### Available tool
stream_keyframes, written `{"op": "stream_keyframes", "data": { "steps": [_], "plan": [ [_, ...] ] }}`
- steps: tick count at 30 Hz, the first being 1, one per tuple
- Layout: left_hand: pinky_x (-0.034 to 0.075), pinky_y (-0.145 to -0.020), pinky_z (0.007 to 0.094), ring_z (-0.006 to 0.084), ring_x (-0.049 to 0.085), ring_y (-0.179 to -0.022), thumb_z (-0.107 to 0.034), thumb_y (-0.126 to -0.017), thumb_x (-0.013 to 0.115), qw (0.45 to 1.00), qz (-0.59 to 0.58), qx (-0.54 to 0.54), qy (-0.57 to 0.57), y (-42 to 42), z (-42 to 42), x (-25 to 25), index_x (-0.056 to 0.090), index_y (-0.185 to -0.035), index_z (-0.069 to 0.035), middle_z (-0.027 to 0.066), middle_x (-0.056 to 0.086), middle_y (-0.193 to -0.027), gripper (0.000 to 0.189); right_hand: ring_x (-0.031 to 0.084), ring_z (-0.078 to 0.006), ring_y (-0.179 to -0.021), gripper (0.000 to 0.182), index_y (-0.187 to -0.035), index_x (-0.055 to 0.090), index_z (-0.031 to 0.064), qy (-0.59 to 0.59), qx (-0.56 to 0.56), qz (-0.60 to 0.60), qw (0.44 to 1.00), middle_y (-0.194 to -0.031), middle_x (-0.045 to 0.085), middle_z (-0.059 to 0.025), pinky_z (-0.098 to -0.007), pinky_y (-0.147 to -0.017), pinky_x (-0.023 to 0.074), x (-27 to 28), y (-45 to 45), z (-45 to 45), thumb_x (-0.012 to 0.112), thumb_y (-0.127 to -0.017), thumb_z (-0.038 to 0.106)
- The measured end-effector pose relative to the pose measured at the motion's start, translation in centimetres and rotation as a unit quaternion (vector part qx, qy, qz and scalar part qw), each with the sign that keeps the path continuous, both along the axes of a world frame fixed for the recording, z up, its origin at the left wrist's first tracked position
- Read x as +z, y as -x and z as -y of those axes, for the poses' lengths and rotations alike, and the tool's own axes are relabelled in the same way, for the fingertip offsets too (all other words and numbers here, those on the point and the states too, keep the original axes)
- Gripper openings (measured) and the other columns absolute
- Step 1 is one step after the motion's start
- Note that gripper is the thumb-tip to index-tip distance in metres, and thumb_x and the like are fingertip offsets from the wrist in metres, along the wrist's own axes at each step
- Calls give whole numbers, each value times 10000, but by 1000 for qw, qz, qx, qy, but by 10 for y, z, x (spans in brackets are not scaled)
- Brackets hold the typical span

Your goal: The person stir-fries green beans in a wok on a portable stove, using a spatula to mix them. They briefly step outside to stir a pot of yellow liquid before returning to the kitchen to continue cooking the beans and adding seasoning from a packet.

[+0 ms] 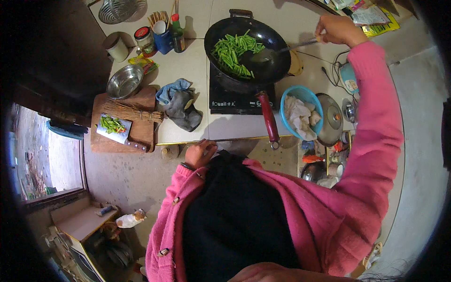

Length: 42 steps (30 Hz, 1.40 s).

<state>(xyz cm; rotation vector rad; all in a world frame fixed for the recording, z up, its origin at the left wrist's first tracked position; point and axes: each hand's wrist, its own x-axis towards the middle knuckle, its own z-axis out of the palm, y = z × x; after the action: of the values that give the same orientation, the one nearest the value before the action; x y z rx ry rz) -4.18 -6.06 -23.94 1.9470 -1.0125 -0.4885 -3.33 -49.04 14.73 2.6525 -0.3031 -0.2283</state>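
Note:
My right hand [340,30] grips the handle of a metal spatula [299,45], whose blade rests inside a black wok [271,33]. Chopped green beans [229,51] lie heaped on the wok's left side. Under the wok is a black induction cooker [225,97]; the wok's red handle [268,116] points towards me over the counter's front edge. My left hand [201,153] is at that front edge, close to my body, its fingers curled and nothing visible in them. A grey-and-blue cloth [183,105] lies on the counter beyond it.
To the left, a wooden cutting board [102,142] bears a cleaver [123,135] with chopped green pepper, a straw brush [132,112] and a steel bowl [125,81]. Right of the cooker are a blue basket [302,90] and a pot lid [332,120]. A cat [130,220] stands on the floor.

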Motion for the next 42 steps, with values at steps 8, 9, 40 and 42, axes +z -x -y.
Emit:
{"op": "stream_keyframes", "data": {
  "steps": [8, 9, 40, 42],
  "plan": [
    [516, -652, 387, 281, 676, -767, -286, -877, 649, 999, 6, 33, -32, 1, -6, 3, 682, -973, -116, 94, 685, -862, 197, 674, -271, -757, 126, -886, 722, 110, -114, 7, -115, 987, -773, 688, -115, -409, -660, 513, -16, -5, -91, 633, -800, 132],
    [515, -650, 388, 283, 676, -765, -285, -875, 651, 999, 8, 31, -32, 1, -5, 3, 684, -971, -116, 96, 685, -856, 197, 672, -289, -784, 130, -884, 716, 103, -104, 61, -89, 989, -793, 689, -126, -423, -677, 510, -32, -6, -90, 613, -824, 153],
    [528, -695, 352, 264, 686, -793, -263, -894, 650, 999, -6, 18, -41, 3, 1, -3, 700, -1027, -112, 95, 710, -949, 208, 661, -286, -836, 119, -856, 715, 141, 138, 80, 47, 986, -810, 680, -91, -417, -711, 505, -19, 22, -8, 717, -746, 188],
    [525, -660, 373, 279, 683, -767, -283, -879, 654, 1000, 18, 5, -12, 2, 1, -3, 684, -1010, -113, 98, 697, -893, 216, 660, -283, -852, 158, -889, 720, 141, 46, 86, 49, 994, -828, 683, -88, -415, -736, 506, -27, 18, -6, 733, -735, 178]
  ]
}}
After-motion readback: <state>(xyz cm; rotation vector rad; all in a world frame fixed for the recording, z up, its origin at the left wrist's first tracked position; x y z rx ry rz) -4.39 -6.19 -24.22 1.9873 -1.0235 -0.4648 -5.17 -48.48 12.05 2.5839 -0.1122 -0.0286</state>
